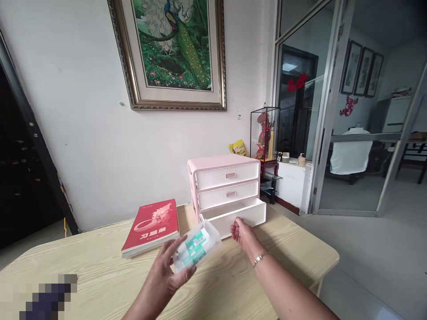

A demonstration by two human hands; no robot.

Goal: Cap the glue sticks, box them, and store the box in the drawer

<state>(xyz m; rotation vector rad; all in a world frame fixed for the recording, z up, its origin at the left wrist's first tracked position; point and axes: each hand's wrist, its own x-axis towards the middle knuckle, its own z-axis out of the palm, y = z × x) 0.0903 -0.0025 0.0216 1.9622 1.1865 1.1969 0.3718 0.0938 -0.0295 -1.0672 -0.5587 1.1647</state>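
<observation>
At ten o'clock from the plastic box [196, 247], we record a red book [151, 222]. Left hand [167, 269]: fingers and thumb grip the tilted box's long sides, a sound hold; we judge it light, slick, slightly flexible. At one o'clock, the lowest drawer [256, 215] stands open. Right hand [244, 234]: fingers curled at the drawer front, grip unclear. We note tabletop [300, 244] room towards three o'clock, ending at a rounded corner.

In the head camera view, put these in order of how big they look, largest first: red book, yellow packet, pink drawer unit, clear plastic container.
1. Pink drawer unit
2. Red book
3. Clear plastic container, though being nearer the camera enlarges it
4. Yellow packet, partly hidden
</observation>
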